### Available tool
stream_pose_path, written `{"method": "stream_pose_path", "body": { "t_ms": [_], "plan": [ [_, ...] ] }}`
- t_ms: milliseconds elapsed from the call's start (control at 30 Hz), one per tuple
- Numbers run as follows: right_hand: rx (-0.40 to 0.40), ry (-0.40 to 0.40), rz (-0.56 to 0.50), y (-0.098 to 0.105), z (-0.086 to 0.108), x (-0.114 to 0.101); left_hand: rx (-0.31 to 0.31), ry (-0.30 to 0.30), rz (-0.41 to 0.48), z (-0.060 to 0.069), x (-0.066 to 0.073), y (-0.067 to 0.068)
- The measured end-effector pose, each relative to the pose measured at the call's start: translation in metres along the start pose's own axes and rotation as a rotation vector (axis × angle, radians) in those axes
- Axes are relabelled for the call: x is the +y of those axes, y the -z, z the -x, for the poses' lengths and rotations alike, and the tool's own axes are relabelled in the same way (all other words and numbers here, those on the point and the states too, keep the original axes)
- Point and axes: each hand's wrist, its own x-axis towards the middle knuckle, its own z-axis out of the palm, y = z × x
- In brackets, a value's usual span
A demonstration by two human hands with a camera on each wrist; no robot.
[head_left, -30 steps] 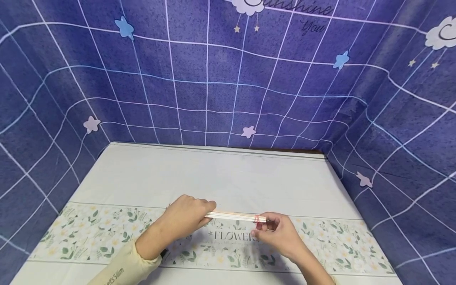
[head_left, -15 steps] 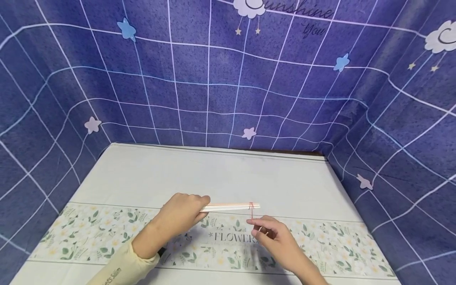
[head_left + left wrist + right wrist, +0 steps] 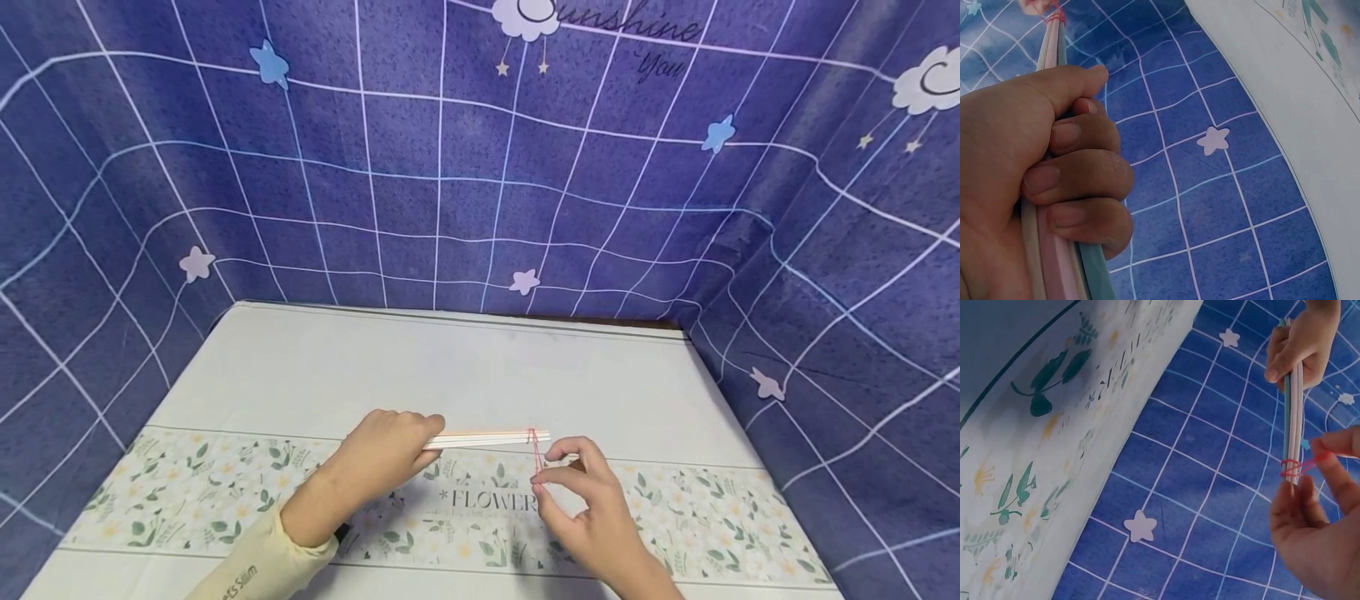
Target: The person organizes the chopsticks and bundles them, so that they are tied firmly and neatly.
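My left hand (image 3: 386, 454) grips a bundle of slim pastel chopsticks (image 3: 487, 438) and holds it above the table, roughly level. In the left wrist view the fingers curl round cream, pink and teal sticks (image 3: 1057, 250). A red rubber band (image 3: 536, 452) loops round the bundle's right-hand end. Between thumb and finger, my right hand (image 3: 596, 508) pinches part of this band and stretches it toward me, off the sticks. The right wrist view shows the band (image 3: 1291, 467) wound round the stick ends, with a strand drawn out to a fingertip.
A white table cover (image 3: 360, 358) with a floral strip (image 3: 697, 517) lies beneath both hands. Blue grid-patterned cloth (image 3: 420, 200) hangs behind the table and on both sides.
The bundle has risen slightly and its right end has come free of the right hand's fingers. The right hand has drawn the rubber band out toward me and re-pinched it.
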Motion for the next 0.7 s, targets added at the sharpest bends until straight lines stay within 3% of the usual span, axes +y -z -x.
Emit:
{"method": "stream_pose_path", "body": {
  "t_ms": [200,433,567,633,700],
  "plan": [
    [0.153,0.278,-0.064,-0.005,-0.005,0.002,-0.015,0.018,0.023,0.001,0.002,0.001],
    [0.191,0.404,-0.239,-0.004,-0.012,-0.002,-0.013,0.022,0.026,0.001,0.004,0.002],
    [0.175,0.347,-0.242,-0.004,-0.009,-0.002,-0.017,0.028,0.016,0.001,0.004,0.003],
    [0.152,0.245,-0.237,-0.004,-0.005,-0.003,-0.018,0.039,0.007,0.001,0.003,0.003],
    [0.124,0.091,-0.232,-0.003,-0.002,-0.005,-0.012,0.051,-0.002,0.002,0.003,0.003]
  ]
}}
